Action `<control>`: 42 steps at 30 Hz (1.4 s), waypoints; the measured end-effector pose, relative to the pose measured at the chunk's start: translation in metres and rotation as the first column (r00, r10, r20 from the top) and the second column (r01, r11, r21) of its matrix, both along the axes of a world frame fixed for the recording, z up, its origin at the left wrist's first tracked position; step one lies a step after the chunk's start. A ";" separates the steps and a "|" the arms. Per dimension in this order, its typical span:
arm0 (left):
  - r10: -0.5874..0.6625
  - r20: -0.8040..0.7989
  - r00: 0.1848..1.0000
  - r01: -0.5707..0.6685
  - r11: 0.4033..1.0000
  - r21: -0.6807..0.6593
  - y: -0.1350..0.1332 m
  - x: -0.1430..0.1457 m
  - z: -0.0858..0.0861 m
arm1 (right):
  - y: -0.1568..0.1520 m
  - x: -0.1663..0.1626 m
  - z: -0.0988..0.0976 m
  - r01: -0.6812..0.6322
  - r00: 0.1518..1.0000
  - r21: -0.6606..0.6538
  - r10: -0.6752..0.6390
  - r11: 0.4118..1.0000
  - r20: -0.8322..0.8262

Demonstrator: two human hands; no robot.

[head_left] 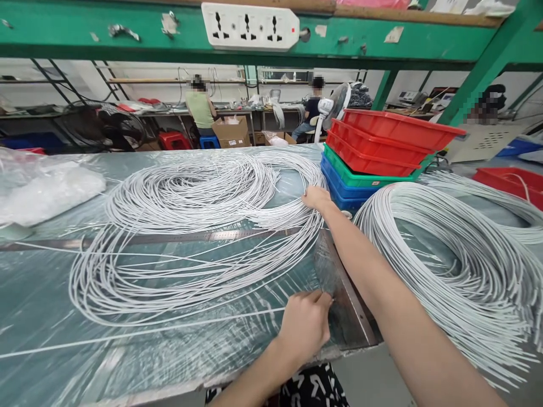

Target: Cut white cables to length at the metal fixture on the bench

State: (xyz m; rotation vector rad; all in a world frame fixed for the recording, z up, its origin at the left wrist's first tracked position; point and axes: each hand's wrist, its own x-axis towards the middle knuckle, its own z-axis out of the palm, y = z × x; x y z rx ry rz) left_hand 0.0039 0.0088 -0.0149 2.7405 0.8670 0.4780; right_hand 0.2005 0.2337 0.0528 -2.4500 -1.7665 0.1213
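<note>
In the head view, my left hand (304, 323) is closed near the table's front edge, gripping a single white cable (190, 322) that runs off to the left. A short end of it pokes out by the thumb. Farther away, my right hand (317, 198) reaches over the right side of a big loose coil of white cables (186, 192). Its fingers are closed at the strands, their tips partly hidden. Several looser loops (203, 282) sag toward me from that coil. A metal ruler (229, 234) lies beneath the cables.
Stacked red, green and blue trays (382, 141) stand beyond my right hand. Another cable bundle (449, 265) lies at right. A metal plate (350, 299) sits by the front edge, plastic bags (46, 186) at left. A green beam with a power strip (250, 27) crosses above. Two people sit behind.
</note>
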 end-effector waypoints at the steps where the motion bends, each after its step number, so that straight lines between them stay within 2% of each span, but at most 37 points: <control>1: 0.001 0.003 1.000 -0.001 1.000 0.001 0.000 0.000 0.000 | 0.000 0.000 0.000 -0.001 1.000 0.002 0.001 1.000 -0.001; 19: -0.009 0.040 0.999 0.011 0.999 -0.051 0.001 0.000 0.000 | 0.003 0.000 0.001 0.006 1.000 0.004 -0.006 1.000 -0.013; 25: -0.018 0.082 0.996 0.033 0.983 -0.183 0.007 -0.003 0.006 | -0.001 0.000 0.003 -0.001 0.999 0.024 0.002 1.000 -0.038; 28: -0.021 0.175 0.984 0.060 0.974 -0.220 0.011 -0.007 0.012 | -0.003 -0.004 0.009 -0.012 0.999 0.111 0.017 0.994 -0.043; 30: 0.013 0.302 0.953 0.039 0.985 -0.169 0.015 -0.012 0.020 | -0.003 -0.014 0.018 -0.035 0.995 0.195 0.052 0.980 -0.086; 32: 0.044 0.438 0.898 -0.016 0.998 -0.068 0.022 -0.023 0.032 | -0.005 -0.032 0.031 -0.097 0.973 0.276 0.149 0.956 -0.177; 35: 0.082 0.632 0.770 -0.170 0.982 0.081 0.038 -0.050 0.059 | -0.025 -0.076 0.051 -0.302 0.857 0.363 0.418 0.881 -0.302; 36: 0.100 0.696 0.711 -0.236 0.966 0.103 0.043 -0.061 0.069 | -0.038 -0.093 0.056 -0.403 0.783 0.374 0.526 0.835 -0.331; 38: 0.147 0.811 0.566 -0.367 0.926 0.089 0.053 -0.081 0.089 | -0.073 -0.126 0.062 -0.622 0.561 0.379 0.728 0.685 -0.394; 40: 0.201 0.880 0.430 -0.445 0.896 0.012 0.060 -0.098 0.106 | -0.113 -0.155 0.063 -0.763 0.328 0.370 0.810 0.531 -0.486; 41: 0.228 0.897 0.379 -0.459 0.888 -0.032 0.062 -0.104 0.113 | -0.132 -0.166 0.061 -0.790 0.250 0.376 0.815 0.484 -0.523; 42: 0.251 0.905 0.345 -0.458 0.886 -0.071 0.063 -0.109 0.120 | -0.149 -0.176 0.059 -0.787 0.208 0.391 0.802 0.477 -0.560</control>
